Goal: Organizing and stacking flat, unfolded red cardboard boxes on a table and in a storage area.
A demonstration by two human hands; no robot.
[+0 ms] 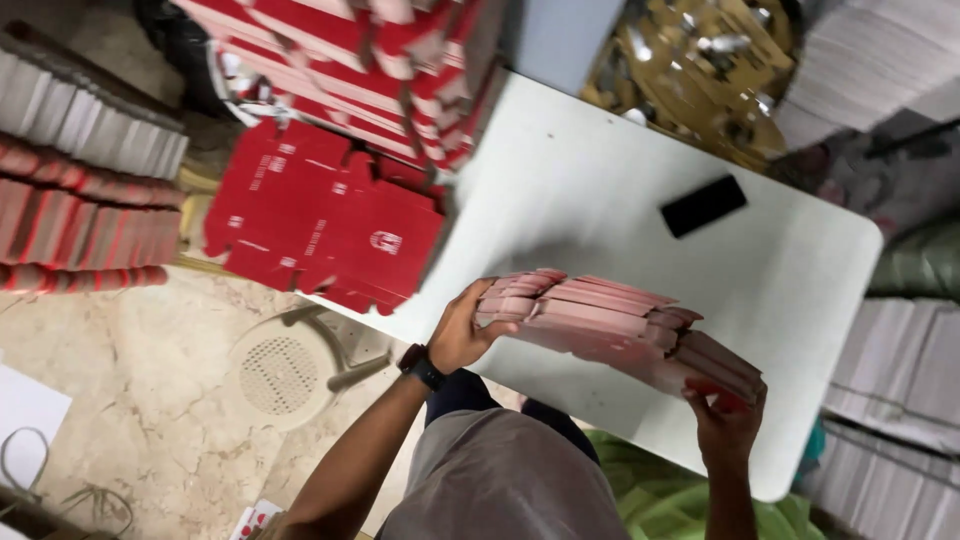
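Carton stack (615, 325) spans between left hand (462, 335), right hand (725, 420).

Two hands (465, 330), one stack of flat cartons (615, 325), one black phone (703, 205), one white table (560, 190).

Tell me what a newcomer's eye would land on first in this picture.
First, the stack of flat red cartons held over the white table, the left hand gripping one end and the right hand the other. Next, the bright red flat cartons spread and piled at the table's far left corner. A small black phone lies alone on the tabletop beyond the hands.
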